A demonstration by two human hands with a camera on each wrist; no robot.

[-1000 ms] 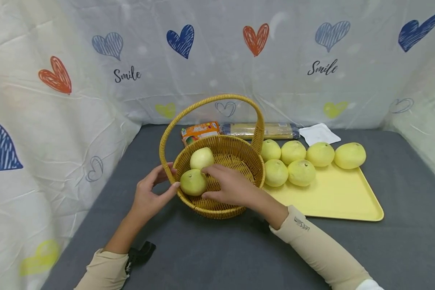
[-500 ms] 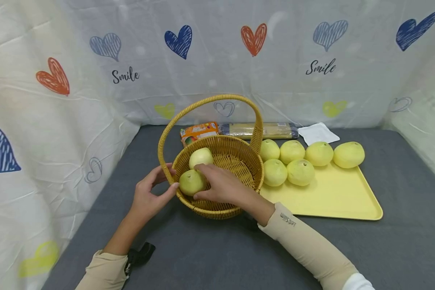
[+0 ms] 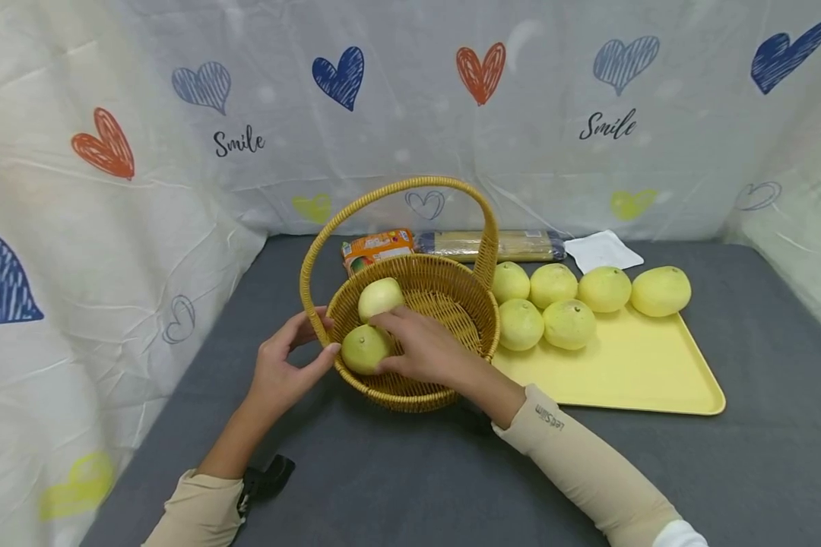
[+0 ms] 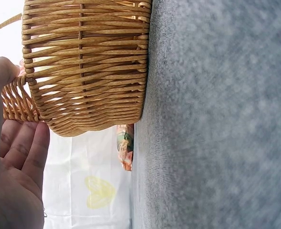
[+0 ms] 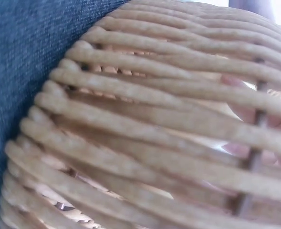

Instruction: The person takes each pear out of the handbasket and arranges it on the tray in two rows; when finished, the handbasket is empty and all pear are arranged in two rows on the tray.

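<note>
The curtain (image 3: 410, 144) reads "Smile" twice; sleeve (image 3: 581, 463), "Let'sSlim".

Person's arms, head view: L hand (image 3: 285, 367) & R hand (image 3: 426, 346) both bare. L sleeve (image 3: 201, 507) beige, thin, wrinkled at the end nearest the hand; black strap-like pc. (image 3: 270, 480) juts out beside it, details unclear. R sleeve (image 3: 588, 471) also beige, close-fitting, w/ sm. dark lettering (image 3: 549, 418) nr. the cuff, approx. "Let's Slim", upside down here. White fabric (image 3: 679, 535) shows at that sleeve's upper end.
</note>
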